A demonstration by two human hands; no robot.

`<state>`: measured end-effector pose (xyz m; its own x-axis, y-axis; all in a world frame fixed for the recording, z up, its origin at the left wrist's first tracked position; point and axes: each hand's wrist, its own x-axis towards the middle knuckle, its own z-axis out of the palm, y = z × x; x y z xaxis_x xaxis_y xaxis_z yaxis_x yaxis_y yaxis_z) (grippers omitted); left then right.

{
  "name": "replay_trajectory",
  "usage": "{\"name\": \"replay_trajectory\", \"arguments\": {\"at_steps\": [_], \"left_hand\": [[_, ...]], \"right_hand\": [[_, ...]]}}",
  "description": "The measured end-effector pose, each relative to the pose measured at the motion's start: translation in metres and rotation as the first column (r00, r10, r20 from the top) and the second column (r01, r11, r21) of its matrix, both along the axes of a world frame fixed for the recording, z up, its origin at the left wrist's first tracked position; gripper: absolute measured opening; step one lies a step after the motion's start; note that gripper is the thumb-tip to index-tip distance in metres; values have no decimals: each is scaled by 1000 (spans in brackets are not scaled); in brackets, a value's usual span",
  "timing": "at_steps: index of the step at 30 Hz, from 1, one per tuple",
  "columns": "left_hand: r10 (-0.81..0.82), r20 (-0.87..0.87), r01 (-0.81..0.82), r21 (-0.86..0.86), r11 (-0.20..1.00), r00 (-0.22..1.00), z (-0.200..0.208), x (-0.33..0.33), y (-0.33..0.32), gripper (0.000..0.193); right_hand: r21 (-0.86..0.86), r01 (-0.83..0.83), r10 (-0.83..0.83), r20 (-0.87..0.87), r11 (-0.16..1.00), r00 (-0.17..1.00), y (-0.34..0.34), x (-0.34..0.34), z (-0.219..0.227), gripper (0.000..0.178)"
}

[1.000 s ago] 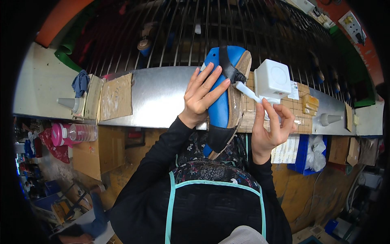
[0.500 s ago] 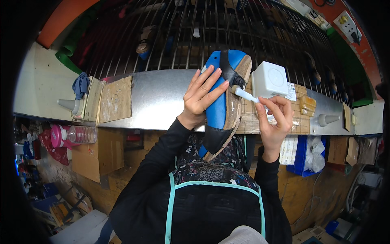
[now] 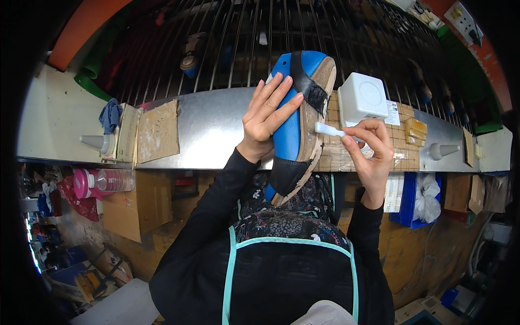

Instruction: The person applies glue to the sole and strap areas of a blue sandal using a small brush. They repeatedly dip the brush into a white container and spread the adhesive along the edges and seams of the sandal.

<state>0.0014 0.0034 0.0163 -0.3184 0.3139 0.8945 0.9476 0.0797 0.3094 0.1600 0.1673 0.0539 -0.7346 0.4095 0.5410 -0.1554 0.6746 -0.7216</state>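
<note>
My left hand (image 3: 261, 119) is wrapped round a blue shoe last (image 3: 286, 138), thumb hidden beneath it and fingers stretched along its upper side. A sandal upper with black straps (image 3: 309, 81) and a brown sole (image 3: 310, 122) sits on this last. The sandal tilts upright above the bench edge, heel end toward my apron. Between thumb and fingertips my right hand (image 3: 371, 154) pinches a small white-handled brush (image 3: 329, 130). Its tip meets the sole's side between the two straps; the bristles are hardly visible. Behind the brush stands a white square container (image 3: 364, 98).
A rack of metal bars (image 3: 238, 49) runs behind the steel bench (image 3: 203, 130), with other shoes beneath. Cardboard (image 3: 158, 132) and a grey cone (image 3: 96, 142) lie left. Yellowish blocks (image 3: 416, 131) and another cone (image 3: 444, 150) are right. A blue bin (image 3: 414, 203) hangs below.
The brush has moved from beside the upper black strap down to the middle of the sole's side. The sandal has risen slightly in view, still in my left hand.
</note>
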Motion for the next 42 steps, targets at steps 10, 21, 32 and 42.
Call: {"name": "replay_trajectory", "arguments": {"at_steps": [10,21,32,42], "left_hand": [[39,-27,-37,62,997,999,6,-8,7,45],[92,-35,-89,86,992,995,3,-12,10,42],[133,21,-135,145,980,991,2,-8,20,44],[208,133,-225,132,965,969,-10,1,21,57]], "right_hand": [[-82,-28,26,-25,996,999,-6,5,-2,16],[-33,-17,15,-70,999,997,-16,14,-7,17],[-285,60,-100,-125,957,987,-18,-2,-10,13],[-456,112,-116,18,883,993,-28,4,-21,13]]}}
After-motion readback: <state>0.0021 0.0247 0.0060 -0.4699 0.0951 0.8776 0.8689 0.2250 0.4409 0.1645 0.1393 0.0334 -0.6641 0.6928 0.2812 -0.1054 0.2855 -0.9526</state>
